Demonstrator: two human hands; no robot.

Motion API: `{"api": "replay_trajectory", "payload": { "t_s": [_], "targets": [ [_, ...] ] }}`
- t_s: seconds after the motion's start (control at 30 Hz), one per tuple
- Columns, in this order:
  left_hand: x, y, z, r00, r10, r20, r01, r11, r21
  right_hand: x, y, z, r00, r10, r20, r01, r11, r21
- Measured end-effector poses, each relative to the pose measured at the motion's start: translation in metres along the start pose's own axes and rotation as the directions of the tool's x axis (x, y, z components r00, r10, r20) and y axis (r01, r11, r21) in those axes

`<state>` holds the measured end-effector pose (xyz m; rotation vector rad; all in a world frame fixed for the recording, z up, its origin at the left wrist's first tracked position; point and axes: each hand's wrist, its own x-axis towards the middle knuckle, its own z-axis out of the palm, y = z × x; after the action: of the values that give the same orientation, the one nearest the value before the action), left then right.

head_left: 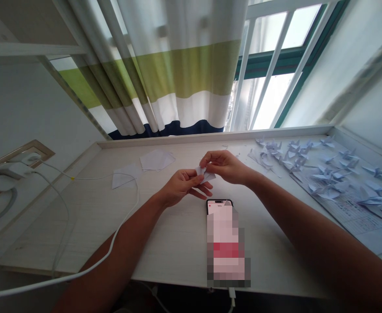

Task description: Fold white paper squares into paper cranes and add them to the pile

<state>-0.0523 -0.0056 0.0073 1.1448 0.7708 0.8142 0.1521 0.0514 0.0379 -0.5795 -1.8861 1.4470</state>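
Above the middle of a pale desk [80, 217], both my hands pinch one small folded piece of white paper [205, 174]. My left hand [184, 187] holds it from below and the left, fingers curled under it. My right hand [225, 166] grips its upper right edge with thumb and fingertips. A phone [225, 237] lies flat on the desk just in front of my hands, its screen lit.
Loose white paper sheets [154, 160] lie at the back left of the desk. Several folded paper cranes [327, 174] cover a sheet at the right. A white cable [122, 226] runs from a wall socket [14, 163] across my left arm. A striped curtain [177, 74] and barred window stand behind.
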Motion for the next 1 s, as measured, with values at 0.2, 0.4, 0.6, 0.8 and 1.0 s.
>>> {"api": "replay_trajectory", "payload": {
  "t_s": [0.2, 0.4, 0.6, 0.8, 1.0],
  "targets": [
    [0.0019, -0.0022, 0.0009, 0.999, 0.038, -0.022, -0.036, 0.997, 0.063, -0.0001, 0.0001, 0.0002, 0.996, 0.014, -0.090, -0.024, 0.994, -0.108],
    [0.0048, -0.0058, 0.0027, 0.989, 0.069, -0.129, -0.055, 0.993, 0.109, 0.0004, 0.0025, -0.0011, 0.994, 0.043, -0.105, -0.062, 0.980, -0.187],
    [0.0057, -0.0068, 0.0064, 0.975, 0.082, -0.204, -0.058, 0.991, 0.123, 0.0003, -0.0007, -0.0007, 0.993, 0.060, -0.102, -0.076, 0.985, -0.155],
    [0.0055, -0.0073, 0.0079, 0.963, 0.121, -0.239, -0.086, 0.984, 0.154, -0.0001, -0.0025, 0.0018, 0.992, 0.057, -0.115, -0.081, 0.973, -0.217],
    [0.0056, -0.0099, 0.0074, 0.971, 0.136, -0.195, -0.097, 0.975, 0.198, 0.0009, 0.0032, 0.0015, 0.986, 0.067, -0.156, -0.107, 0.957, -0.269]
  ]
}}
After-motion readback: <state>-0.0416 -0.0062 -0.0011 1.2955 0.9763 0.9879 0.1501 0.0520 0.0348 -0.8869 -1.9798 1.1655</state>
